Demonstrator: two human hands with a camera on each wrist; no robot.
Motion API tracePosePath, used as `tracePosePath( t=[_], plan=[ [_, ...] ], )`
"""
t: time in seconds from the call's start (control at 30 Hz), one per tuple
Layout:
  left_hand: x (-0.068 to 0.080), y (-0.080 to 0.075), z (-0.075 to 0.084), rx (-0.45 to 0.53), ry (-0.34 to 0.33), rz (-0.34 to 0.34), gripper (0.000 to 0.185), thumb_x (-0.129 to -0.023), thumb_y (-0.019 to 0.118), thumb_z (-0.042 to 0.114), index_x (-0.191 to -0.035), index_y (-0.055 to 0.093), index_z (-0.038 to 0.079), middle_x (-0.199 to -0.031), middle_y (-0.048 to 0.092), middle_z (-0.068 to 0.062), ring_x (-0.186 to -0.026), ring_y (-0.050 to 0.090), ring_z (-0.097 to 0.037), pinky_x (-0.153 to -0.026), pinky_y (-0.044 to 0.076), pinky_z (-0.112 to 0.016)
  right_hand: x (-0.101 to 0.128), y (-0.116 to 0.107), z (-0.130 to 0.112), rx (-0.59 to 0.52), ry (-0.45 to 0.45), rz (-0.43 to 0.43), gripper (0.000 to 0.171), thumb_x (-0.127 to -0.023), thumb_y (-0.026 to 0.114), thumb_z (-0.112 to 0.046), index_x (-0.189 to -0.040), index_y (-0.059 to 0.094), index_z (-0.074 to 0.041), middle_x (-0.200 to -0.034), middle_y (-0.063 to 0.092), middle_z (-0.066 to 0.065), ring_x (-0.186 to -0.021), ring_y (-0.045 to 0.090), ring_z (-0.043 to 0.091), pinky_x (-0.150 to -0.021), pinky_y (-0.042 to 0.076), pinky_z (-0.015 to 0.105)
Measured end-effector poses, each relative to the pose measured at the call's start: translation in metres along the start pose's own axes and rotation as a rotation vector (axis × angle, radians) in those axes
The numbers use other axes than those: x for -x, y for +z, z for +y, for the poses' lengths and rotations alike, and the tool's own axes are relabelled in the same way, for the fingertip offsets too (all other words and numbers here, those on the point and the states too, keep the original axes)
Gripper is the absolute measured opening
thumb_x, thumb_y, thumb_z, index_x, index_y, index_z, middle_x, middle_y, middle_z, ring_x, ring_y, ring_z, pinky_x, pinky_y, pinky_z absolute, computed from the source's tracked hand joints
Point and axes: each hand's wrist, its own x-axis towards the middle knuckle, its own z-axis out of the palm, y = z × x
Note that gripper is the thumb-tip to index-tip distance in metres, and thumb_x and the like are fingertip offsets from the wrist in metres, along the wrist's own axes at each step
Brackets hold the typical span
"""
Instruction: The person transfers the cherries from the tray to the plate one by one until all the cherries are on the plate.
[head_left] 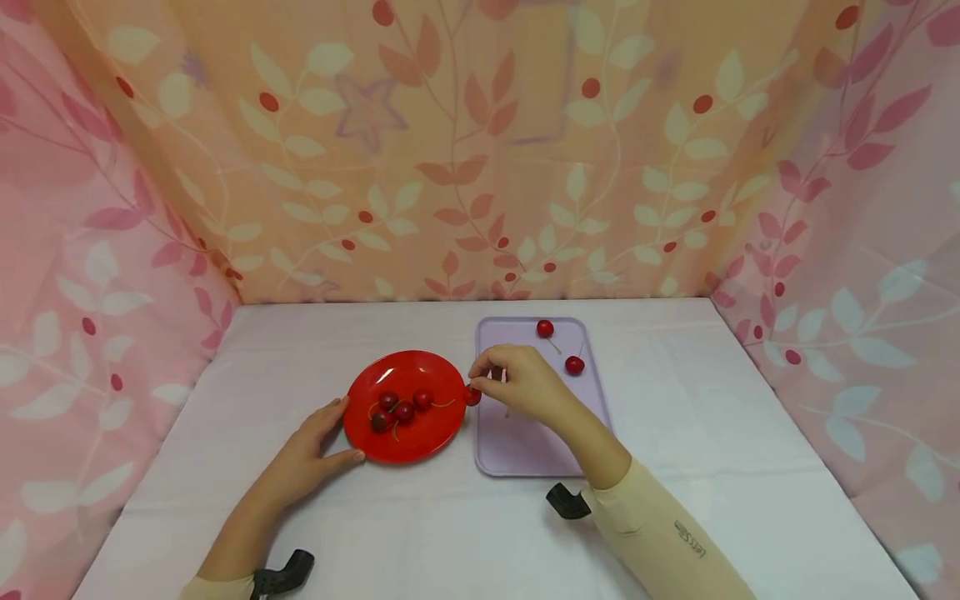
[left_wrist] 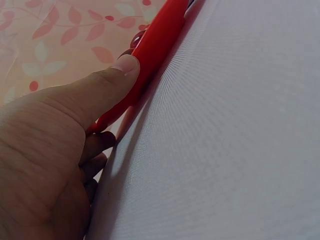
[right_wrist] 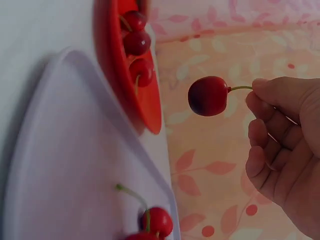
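Observation:
My right hand [head_left: 528, 387] pinches a dark red cherry [right_wrist: 208, 96] by its green stem. In the head view that cherry hangs over the gap between a red plate [head_left: 420, 446] and a lilac tray [head_left: 525, 458]. Several cherries [head_left: 403, 412] with stems lie on the plate. My left hand [head_left: 307, 454] rests against the plate's left rim, fingers spread and thumb [left_wrist: 112, 82] touching the edge. Two cherries sit at the tray's far end, one near the back rim [head_left: 545, 329] and one nearer the right side [head_left: 574, 365]. My right hand hides part of the tray.
A white cloth [head_left: 420, 533] covers the table under plate and tray. Patterned curtains [head_left: 450, 167] stand at the back and both sides. Black wrist mounts [head_left: 568, 502] stick out beside the forearms.

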Motion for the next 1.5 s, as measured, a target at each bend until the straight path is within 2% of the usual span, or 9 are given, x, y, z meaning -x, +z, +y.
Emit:
tracePosePath(
  t=[0.17,0.43,0.77,0.93,1.07,1.2,1.37,1.5],
  plan=[
    [-0.004,0.003,0.0,-0.007,0.016,0.0,0.098,-0.083,0.081,0.052,-0.161,0.035,0.013,-0.163,0.035,-0.02,-0.15,0.031,-0.045,-0.114,0.032,-0.069,-0.023,0.003,-0.01,0.011,-0.042,-0.031,0.005,-0.094,0.076,-0.018,-0.097,0.076,-0.022,-0.084,0.069,-0.017,-0.083,0.059,0.01,-0.069,0.054,0.027],
    [-0.005,0.003,0.001,-0.001,0.035,-0.002,0.097,-0.084,0.081,0.051,-0.159,0.037,0.01,-0.162,0.037,-0.021,-0.149,0.032,-0.046,-0.115,0.031,-0.069,-0.061,0.021,-0.019,0.116,-0.116,-0.181,0.004,-0.095,0.075,-0.021,-0.098,0.075,-0.023,-0.087,0.068,-0.018,-0.085,0.061,0.006,-0.078,0.055,0.021],
    [-0.006,0.006,0.001,-0.007,0.01,-0.013,0.098,-0.084,0.08,0.054,-0.16,0.036,0.013,-0.163,0.036,-0.019,-0.15,0.031,-0.045,-0.116,0.03,-0.069,-0.095,0.043,-0.011,0.148,-0.107,-0.26,0.006,-0.096,0.072,-0.018,-0.096,0.075,-0.024,-0.086,0.068,-0.013,-0.086,0.06,0.009,-0.079,0.053,0.021],
    [-0.005,0.006,0.003,-0.004,0.004,-0.019,0.097,-0.083,0.08,0.054,-0.16,0.036,0.014,-0.163,0.036,-0.019,-0.15,0.031,-0.045,-0.115,0.03,-0.069,-0.097,0.051,-0.006,0.152,-0.1,-0.282,0.005,-0.096,0.073,-0.019,-0.097,0.075,-0.023,-0.086,0.068,-0.013,-0.085,0.06,0.009,-0.077,0.054,0.02],
    [-0.004,0.005,0.003,-0.007,0.013,-0.014,0.097,-0.084,0.08,0.054,-0.16,0.036,0.013,-0.163,0.036,-0.019,-0.15,0.031,-0.045,-0.116,0.03,-0.069,-0.094,0.048,-0.009,0.16,-0.1,-0.284,0.005,-0.096,0.072,-0.019,-0.099,0.076,-0.021,-0.087,0.068,-0.012,-0.086,0.061,0.009,-0.078,0.054,0.021],
    [-0.003,0.004,0.001,-0.01,0.008,-0.009,0.097,-0.084,0.08,0.053,-0.16,0.036,0.013,-0.163,0.036,-0.019,-0.15,0.031,-0.044,-0.116,0.03,-0.069,-0.089,0.037,-0.018,0.166,-0.107,-0.277,0.009,-0.096,0.072,-0.019,-0.103,0.077,-0.018,-0.09,0.069,-0.012,-0.087,0.061,0.01,-0.079,0.055,0.022],
    [0.0,0.0,0.0,-0.017,-0.006,0.003,0.097,-0.083,0.081,0.052,-0.16,0.037,0.013,-0.163,0.036,-0.018,-0.151,0.031,-0.044,-0.115,0.032,-0.068,-0.082,0.021,-0.027,0.21,-0.138,-0.244,0.006,-0.096,0.072,-0.019,-0.099,0.076,-0.022,-0.092,0.069,-0.014,-0.086,0.061,0.006,-0.079,0.055,0.019],
    [0.001,0.0,0.0,-0.014,-0.002,0.009,0.097,-0.083,0.081,0.052,-0.16,0.037,0.012,-0.163,0.036,-0.019,-0.15,0.031,-0.045,-0.114,0.032,-0.069,-0.07,0.005,-0.032,0.23,-0.151,-0.223,0.008,-0.095,0.071,-0.019,-0.101,0.076,-0.021,-0.094,0.069,-0.013,-0.087,0.062,0.007,-0.08,0.055,0.021]
  ],
)
